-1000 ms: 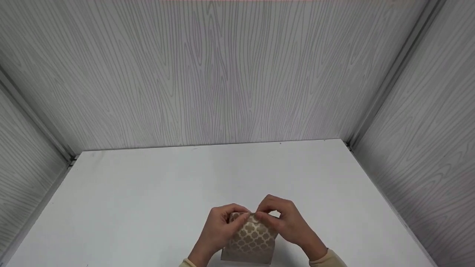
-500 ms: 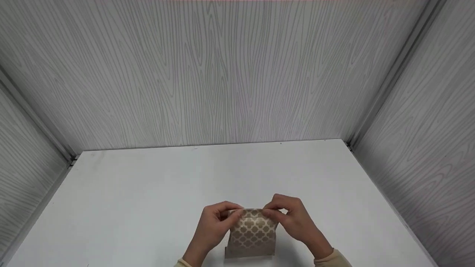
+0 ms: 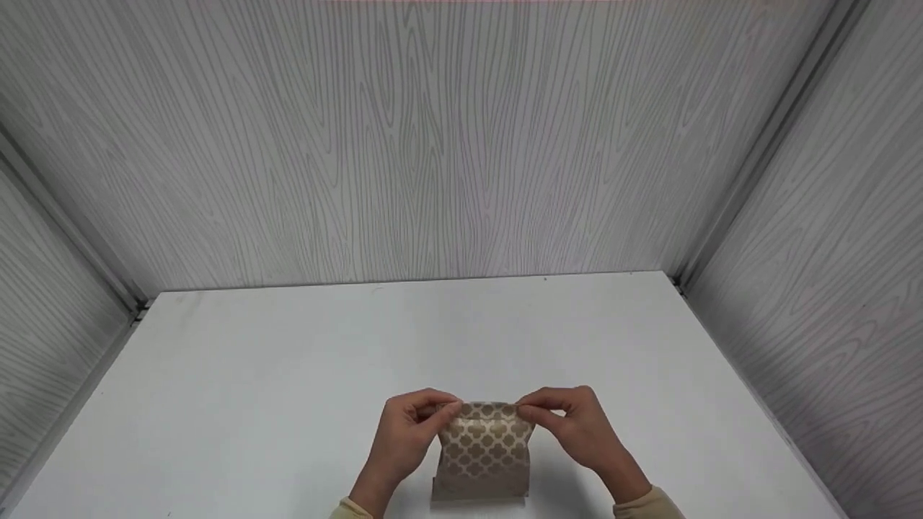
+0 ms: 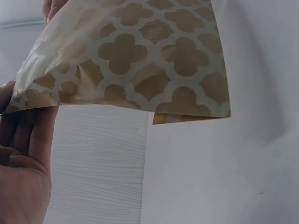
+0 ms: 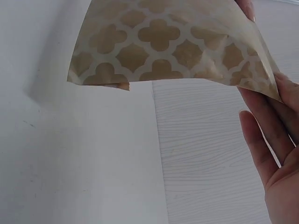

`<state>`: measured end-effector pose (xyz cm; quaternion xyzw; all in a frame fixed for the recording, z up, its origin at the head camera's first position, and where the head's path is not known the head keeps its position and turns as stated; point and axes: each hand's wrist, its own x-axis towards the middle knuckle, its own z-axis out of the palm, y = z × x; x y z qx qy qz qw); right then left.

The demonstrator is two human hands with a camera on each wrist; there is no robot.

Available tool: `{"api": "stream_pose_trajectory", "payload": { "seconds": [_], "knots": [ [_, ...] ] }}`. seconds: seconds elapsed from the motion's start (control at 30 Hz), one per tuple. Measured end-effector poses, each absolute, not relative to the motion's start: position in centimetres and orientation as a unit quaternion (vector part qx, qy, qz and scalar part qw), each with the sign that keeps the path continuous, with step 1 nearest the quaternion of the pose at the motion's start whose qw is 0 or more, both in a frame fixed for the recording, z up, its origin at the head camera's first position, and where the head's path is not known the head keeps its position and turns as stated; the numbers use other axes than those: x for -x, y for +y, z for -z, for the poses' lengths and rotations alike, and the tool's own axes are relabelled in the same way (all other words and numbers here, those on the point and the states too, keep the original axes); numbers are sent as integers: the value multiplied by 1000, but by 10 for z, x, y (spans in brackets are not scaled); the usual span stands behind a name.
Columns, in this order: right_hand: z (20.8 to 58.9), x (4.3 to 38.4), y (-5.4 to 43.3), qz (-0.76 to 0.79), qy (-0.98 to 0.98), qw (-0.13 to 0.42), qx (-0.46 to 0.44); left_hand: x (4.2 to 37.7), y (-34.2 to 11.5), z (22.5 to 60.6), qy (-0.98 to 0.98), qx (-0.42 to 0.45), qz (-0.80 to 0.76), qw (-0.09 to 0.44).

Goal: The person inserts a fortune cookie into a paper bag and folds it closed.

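Note:
Between both hands stands a small tan paper bag (image 3: 484, 453) with a pale lattice pattern, its upper edge folded or creased. The left hand (image 3: 404, 436) pinches its top left corner between thumb and fingers, and the right hand (image 3: 583, 434) pinches the top right corner the same way. In the left wrist view the bag (image 4: 140, 60) stretches away from the left hand (image 4: 23, 172), its side sheet slightly crinkled. From the right wrist, the bag (image 5: 159, 42) spreads out beside the right hand (image 5: 282, 172). A flap juts out at the bag's lower edge. The bag's inside is hidden.
A white tabletop (image 3: 288, 375) lies beneath the bag. Grey wood-grain panels rise behind it (image 3: 433, 144) and on the left (image 3: 43, 346) and right (image 3: 829, 288).
Both hands have moved apart along the bag's top edge, from near its middle out to the corners. The top edge now lies stretched between them, and the bag has shifted slightly left.

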<state>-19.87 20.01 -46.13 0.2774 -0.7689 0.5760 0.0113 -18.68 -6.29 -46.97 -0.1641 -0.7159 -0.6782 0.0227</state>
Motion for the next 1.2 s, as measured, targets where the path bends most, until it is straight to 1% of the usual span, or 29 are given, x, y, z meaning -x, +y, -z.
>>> {"api": "stream_pose_trajectory", "payload": {
  "seconds": [0.27, 0.47, 0.57, 0.77, 0.93, 1.07, 1.13, 1.2],
  "knots": [
    [464, 201, 196, -582, -771, -12, -256, 188, -62, 473, -697, 162, 699, 14],
    [461, 200, 193, -580, -768, 5, -271, 187, -60, 476, -702, 162, 694, 10],
    [463, 202, 193, -585, -766, 3, -265, 187, -60, 476, -703, 159, 694, 12],
    [469, 203, 193, -593, -768, -8, -239, 187, -60, 475, -696, 152, 702, 14],
    [470, 202, 187, -597, -764, -31, -242, 186, -54, 474, -692, 160, 704, 1],
    [472, 201, 182, -606, -753, -15, -256, 186, -48, 476, -691, 178, 700, -7],
    [473, 201, 181, -602, -754, -1, -264, 185, -47, 477, -693, 179, 699, -6],
    [474, 201, 181, -599, -754, 0, -269, 185, -46, 477, -694, 177, 698, -1]
  ]
}}
